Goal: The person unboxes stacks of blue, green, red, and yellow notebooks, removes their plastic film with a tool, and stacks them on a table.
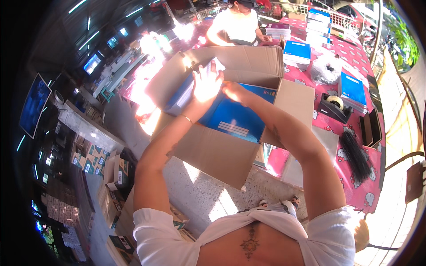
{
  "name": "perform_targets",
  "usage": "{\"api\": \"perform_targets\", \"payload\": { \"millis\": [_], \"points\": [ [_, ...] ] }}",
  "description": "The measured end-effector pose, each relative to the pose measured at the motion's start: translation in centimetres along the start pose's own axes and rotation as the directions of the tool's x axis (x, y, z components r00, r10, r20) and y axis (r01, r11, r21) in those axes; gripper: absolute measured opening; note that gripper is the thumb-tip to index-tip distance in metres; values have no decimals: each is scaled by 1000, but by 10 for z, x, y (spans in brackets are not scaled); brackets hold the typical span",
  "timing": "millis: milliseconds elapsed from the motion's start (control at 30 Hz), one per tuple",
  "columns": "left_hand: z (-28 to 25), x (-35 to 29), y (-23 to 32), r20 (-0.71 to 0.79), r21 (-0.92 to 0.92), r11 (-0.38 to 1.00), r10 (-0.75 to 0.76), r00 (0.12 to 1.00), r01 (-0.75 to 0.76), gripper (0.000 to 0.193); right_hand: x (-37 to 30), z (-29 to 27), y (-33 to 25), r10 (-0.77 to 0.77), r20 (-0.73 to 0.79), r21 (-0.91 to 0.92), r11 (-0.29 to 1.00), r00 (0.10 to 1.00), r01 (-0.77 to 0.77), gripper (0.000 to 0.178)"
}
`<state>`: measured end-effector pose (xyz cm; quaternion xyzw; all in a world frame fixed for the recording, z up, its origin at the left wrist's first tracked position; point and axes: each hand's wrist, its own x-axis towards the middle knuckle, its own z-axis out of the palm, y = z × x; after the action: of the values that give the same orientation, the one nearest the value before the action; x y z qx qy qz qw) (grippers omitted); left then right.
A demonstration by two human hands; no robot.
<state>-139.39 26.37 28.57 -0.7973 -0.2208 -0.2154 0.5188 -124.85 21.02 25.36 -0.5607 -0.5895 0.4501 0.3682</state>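
Observation:
An open cardboard box [208,153] stands in front of me with its flaps folded outward. Blue notebooks [242,117] lie flat inside it. At the box's left side, more blue notebooks [181,98] lean at a tilt, with their pale page edges showing. My left hand [207,86] is over these tilted notebooks, its fingers spread and brightly lit. Close beside it, my right hand [236,93] is above the far part of the flat notebooks. Glare and blur hide how its fingers are set.
A pink patterned table [350,155] at right holds notebook stacks [297,51], a plastic-wrapped roll [326,68], a tape dispenser [336,106] and black bristle-like strands [354,155]. Another person [235,24] works across the table. Cartons [117,173] are piled at lower left.

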Motion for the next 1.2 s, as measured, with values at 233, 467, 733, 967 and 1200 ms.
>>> {"api": "perform_targets", "payload": {
  "millis": [233,467,733,967,1200],
  "points": [
    [-57,-25,-52,392,-409,825,-228,891,391,45,25,70,-44,-108,32,917,400,994,14,70],
    [-112,-103,-97,503,-549,469,-475,722,692,54,54,104,-41,276,-323,803,586,905,108,33],
    [-167,-184,-80,888,-429,-746,-451,88,510,73,-49,67,-110,197,-272,818,563,942,119,17],
    [-262,-54,43,697,100,-955,-134,704,-281,83,-288,-37,-100,-105,-555,677,520,826,521,43],
    [-398,45,203,695,207,-973,70,715,-106,67,-520,-68,-50,-251,-747,238,763,615,601,58]
  ]
}}
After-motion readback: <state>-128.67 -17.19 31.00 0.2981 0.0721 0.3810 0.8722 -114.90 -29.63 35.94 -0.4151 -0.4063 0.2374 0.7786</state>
